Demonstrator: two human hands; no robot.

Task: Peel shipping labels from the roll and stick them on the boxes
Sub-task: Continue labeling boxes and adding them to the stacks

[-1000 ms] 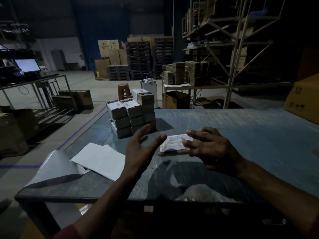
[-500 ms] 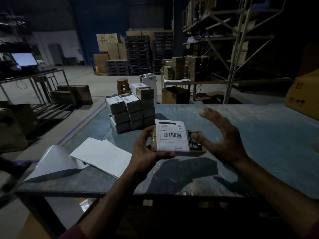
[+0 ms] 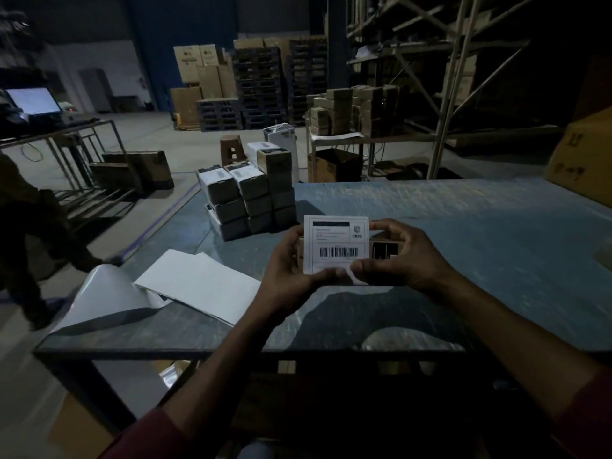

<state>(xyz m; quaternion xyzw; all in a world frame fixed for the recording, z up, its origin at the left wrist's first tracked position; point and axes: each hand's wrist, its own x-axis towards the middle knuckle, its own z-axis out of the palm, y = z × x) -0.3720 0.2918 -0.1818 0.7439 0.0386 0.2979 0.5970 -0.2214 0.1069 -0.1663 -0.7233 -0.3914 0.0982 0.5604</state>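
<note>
**Labelled box lifted off the table, now in both hands**

1 second ago the small brown cardboard box (image 3: pixel 385 251) lay flat on the scuffed blue-grey metal table (image 3: pixel 463 246) with both hands loose beside it. It is now raised above the table, tilted toward the camera. The left hand (image 3: pixel 291 270) grips its left end; the right hand (image 3: pixel 397 260) curls round the right end, thumb pinching a lifted lower edge of the white rectangular paper barcode label (image 3: pixel 336 245). Judged from this, the label needs smoothing down. 2 glossy white backing sheets (image 3: pixel 195 286) lie curled to the left; the stack of labelled boxes (image 3: pixel 246 200) stands behind.
</note>
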